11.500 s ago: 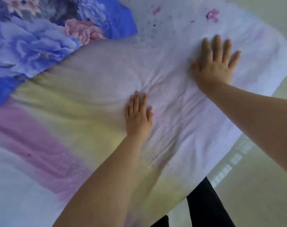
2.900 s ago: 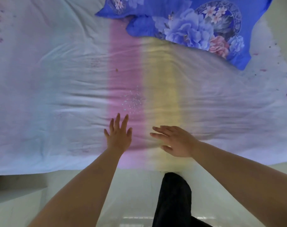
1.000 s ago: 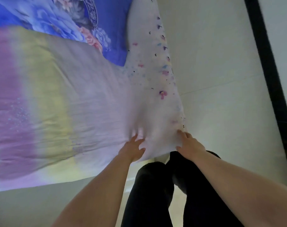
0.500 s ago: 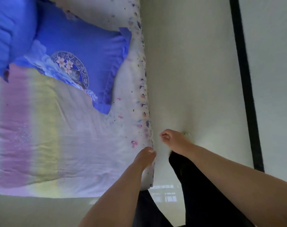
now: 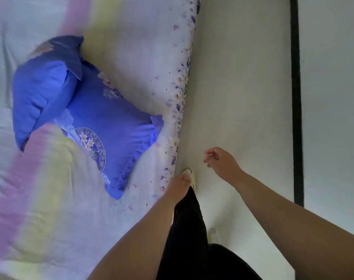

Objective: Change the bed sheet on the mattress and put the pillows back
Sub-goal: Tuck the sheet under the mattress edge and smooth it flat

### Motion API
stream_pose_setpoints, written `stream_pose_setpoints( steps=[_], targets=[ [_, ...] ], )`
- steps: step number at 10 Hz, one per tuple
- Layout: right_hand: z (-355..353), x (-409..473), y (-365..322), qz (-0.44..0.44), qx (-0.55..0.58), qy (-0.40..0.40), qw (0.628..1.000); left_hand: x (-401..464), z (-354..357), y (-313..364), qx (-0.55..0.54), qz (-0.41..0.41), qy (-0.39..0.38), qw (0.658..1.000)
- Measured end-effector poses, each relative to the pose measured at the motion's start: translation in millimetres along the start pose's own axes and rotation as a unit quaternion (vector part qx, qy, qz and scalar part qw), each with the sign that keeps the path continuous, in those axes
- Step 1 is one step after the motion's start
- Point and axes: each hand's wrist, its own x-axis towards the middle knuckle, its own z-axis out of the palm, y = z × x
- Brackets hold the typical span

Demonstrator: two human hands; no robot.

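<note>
A pastel bed sheet (image 5: 131, 57) with a pink and a yellow stripe covers the mattress; its speckled edge hangs down the bed's right side. Two blue floral pillows lie on it near that edge, one (image 5: 111, 126) leaning on the other (image 5: 40, 93). My left hand (image 5: 180, 181) is right at the sheet's hanging edge with its fingers curled under and hidden, so a grip cannot be made out. My right hand (image 5: 220, 160) hovers over the floor beside the bed, fingers loosely curled, holding nothing.
Pale floor (image 5: 242, 77) runs along the right side of the bed. A dark vertical strip (image 5: 296, 98) borders it further right. My black trouser leg (image 5: 188, 229) and a light shoe (image 5: 189, 172) are close to the bed's edge.
The hands left the sheet's top, where they pressed it flat, and came to its right edge. The view has moved along the bed's side, and both pillows now lie nearer.
</note>
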Motion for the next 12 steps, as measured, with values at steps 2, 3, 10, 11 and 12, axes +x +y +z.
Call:
stream_pose_setpoints(
  steps=[2,3,10,11,12],
  targets=[
    [-58.4,113.0,-89.0,-0.012,0.011,-0.008,1.0,78.6,-78.5,86.7,0.001,-0.007,0.031,0.999],
    [-101.1,174.0,-134.6,-0.015,0.025,0.019,0.999,126.7,-134.2,170.7,0.005,0.023,0.038,0.999],
    [-410.8,568.5,-379.5,-0.067,-0.072,-0.067,0.993,370.9,-252.4,611.6,-0.197,0.014,0.137,0.971],
    [-413.2,630.7,-427.4,-0.092,-0.1,-0.109,0.985,418.7,-297.1,638.8,-0.207,-0.005,0.175,0.962],
    [-414.8,696.9,-478.4,-0.108,-0.12,-0.118,0.98,467.3,-345.5,662.3,-0.231,-0.026,0.199,0.952]
  ],
)
